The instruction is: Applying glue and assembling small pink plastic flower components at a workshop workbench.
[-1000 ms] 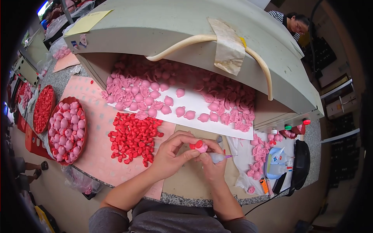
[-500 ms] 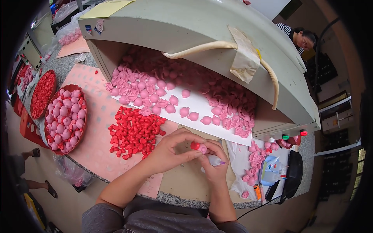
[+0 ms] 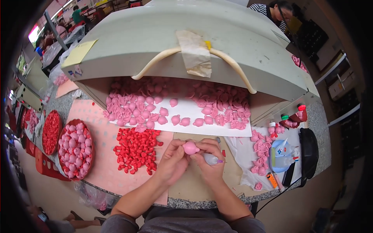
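Turned so that no red shows any more, our pink piece (image 3: 190,147) sits pinched between left hand (image 3: 173,165) and right hand (image 3: 210,171), the latter also gripping a squeeze bottle (image 3: 210,158), and we should press lightly, keeping the nozzle (image 3: 220,161) turned away.

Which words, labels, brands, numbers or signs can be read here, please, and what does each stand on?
None can be read.
Yellow sheet on the cabinet: too blurred.
Small stickers at the cabinet's left corner: too small.
Blue tray: marks among its contents, too small.
Pink piece and small bottle in the hands: no lettering visible.
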A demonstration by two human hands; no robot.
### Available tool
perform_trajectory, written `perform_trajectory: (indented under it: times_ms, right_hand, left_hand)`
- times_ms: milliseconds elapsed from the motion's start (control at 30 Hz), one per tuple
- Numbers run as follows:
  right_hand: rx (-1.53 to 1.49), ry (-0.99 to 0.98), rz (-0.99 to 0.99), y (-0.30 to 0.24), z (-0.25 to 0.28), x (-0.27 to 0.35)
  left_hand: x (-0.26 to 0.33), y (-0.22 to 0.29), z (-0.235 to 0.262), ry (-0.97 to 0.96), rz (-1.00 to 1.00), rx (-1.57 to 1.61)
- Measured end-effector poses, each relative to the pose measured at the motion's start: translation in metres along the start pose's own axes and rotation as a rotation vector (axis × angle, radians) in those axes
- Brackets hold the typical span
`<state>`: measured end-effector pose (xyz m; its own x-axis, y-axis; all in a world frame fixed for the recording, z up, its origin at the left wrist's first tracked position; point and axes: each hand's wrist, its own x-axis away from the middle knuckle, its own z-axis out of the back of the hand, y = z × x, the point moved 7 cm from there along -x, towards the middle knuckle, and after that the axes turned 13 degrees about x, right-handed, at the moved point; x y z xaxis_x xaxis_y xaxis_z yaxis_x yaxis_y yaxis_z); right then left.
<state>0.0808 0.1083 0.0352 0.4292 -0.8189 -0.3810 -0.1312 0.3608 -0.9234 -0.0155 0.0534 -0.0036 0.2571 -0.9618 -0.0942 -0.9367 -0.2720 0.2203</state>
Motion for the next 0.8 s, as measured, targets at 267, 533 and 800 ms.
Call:
perform_trajectory:
  times_ms: [267, 533, 800]
  right_hand:
    - [-0.361, -0.082, -0.165, 0.016, -0.005, 0.0]
    - [-0.593, -0.117, -0.291, 0.02, -0.013, 0.006]
    - [-0.542, -0.094, -0.33, 0.027, -0.008, 0.004]
  left_hand:
    - [0.003, -0.004, 0.003, 0.069, -0.052, -0.133]
    - [0.003, -0.007, 0.006, 0.023, 0.018, -0.112]
    - [-0.002, 0.005, 0.012, 0.094, -0.083, -0.363]
